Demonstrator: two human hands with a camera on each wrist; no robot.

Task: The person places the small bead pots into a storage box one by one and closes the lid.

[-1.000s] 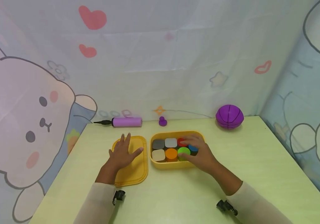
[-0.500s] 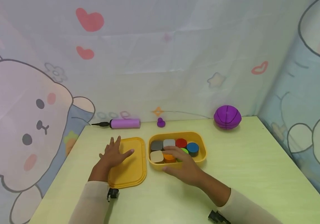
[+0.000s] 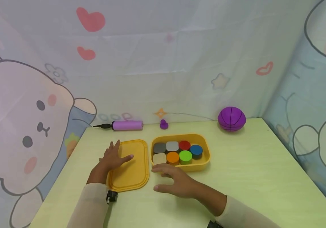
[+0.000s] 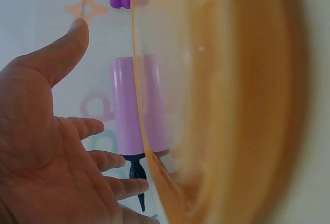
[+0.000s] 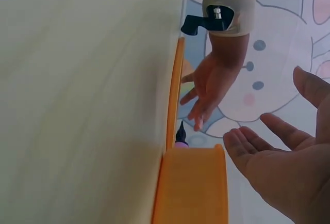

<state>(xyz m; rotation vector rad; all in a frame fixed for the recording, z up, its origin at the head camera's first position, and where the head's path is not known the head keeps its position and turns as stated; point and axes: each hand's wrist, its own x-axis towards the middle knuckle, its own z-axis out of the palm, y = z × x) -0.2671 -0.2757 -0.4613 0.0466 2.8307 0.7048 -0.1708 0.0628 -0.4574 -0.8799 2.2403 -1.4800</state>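
A yellow rectangular box (image 3: 197,167) holds several lidded pieces, among them an orange one (image 3: 172,157), a light green one (image 3: 185,157), a blue one (image 3: 196,151) and a cream one (image 3: 159,159). To its left lies a flat yellow lid (image 3: 135,172). Over the lid's left side my left hand (image 3: 112,160) hovers, fingers spread; the left wrist view shows them apart from the lid (image 4: 258,100). My right hand (image 3: 177,182) is in front of the box's near side, fingers extended and holding nothing. Beside the right hand (image 5: 289,167), the box wall (image 5: 193,188) shows in the right wrist view.
Along the back of the table (image 3: 251,177) lie a purple hand pump (image 3: 127,125), a small purple knobbed object (image 3: 164,124) and a purple ball with black lines (image 3: 231,119). A printed cloth (image 3: 151,63) hangs behind.
My right hand has drawn back from over the pieces in the box, moving left and toward me. My left hand has shifted slightly left over the lid.
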